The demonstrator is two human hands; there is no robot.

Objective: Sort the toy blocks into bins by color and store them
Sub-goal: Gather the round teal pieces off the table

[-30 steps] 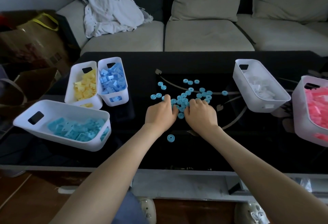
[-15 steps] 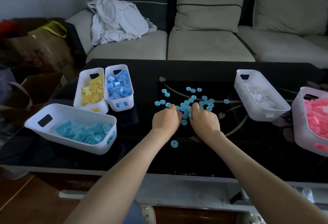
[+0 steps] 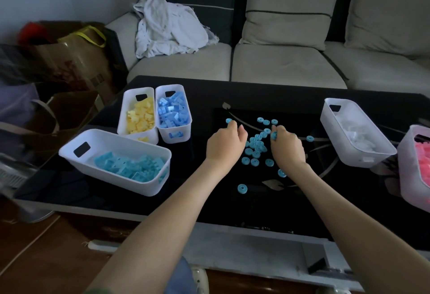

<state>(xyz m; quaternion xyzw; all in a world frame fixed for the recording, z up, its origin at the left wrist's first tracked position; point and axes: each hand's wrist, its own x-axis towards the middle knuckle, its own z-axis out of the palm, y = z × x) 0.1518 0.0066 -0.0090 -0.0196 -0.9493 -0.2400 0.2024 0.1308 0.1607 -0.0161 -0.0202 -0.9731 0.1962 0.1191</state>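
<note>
My right hand (image 3: pixel 288 147) pinches a teal ring (image 3: pixel 274 135); my left hand (image 3: pixel 224 142) curls — around what, I cannot tell. The teal bin (image 3: pixel 97 144) lies leftward, nearer it.

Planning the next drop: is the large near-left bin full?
Not full. Turquoise blocks cover only part of the floor of the large white bin, well below its rim.

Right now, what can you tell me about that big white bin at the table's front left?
The big white bin looks like plastic: oblong, rounded corners, a handle slot cut in each end wall. It stands upright, set at a slant on the glossy black table, just in front of the yellow-block bin. Turquoise blocks heap toward its right end.
</note>
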